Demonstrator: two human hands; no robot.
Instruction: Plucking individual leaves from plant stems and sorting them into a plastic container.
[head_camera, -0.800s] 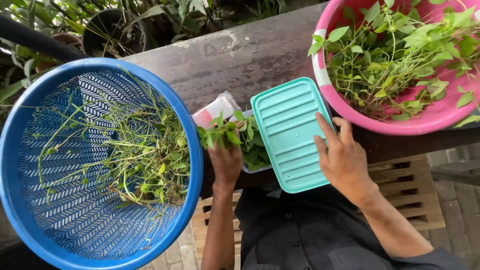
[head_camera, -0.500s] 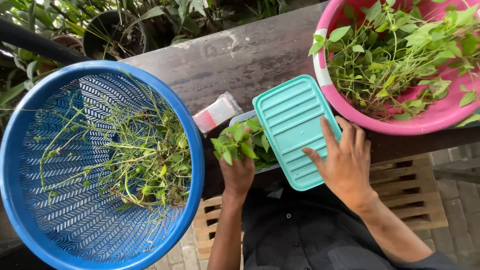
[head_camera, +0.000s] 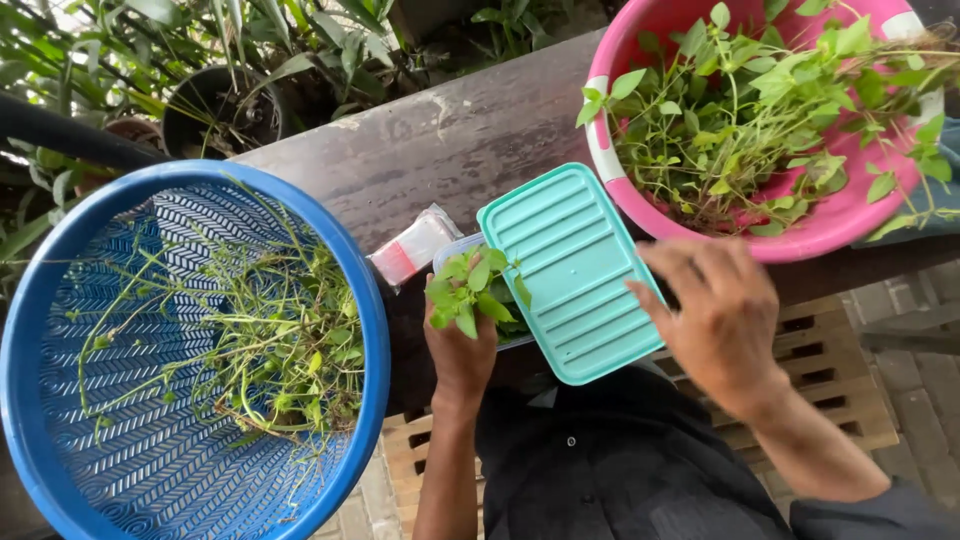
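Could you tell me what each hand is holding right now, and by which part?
The left hand grips a small bunch of green leaves from below, by the stems. The right hand is open and blurred beside the teal lid, holding nothing.

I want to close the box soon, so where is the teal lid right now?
In the head view the teal lid lies centre-right on the dark bench, partly over the clear container, between the left hand and right hand, below the pink basin.

Soft, even daylight fills the scene, with no glare and only faint shadows under the blue basket (head_camera: 370, 330). The right hand (head_camera: 715, 320) is motion-blurred; the edges curve slightly.
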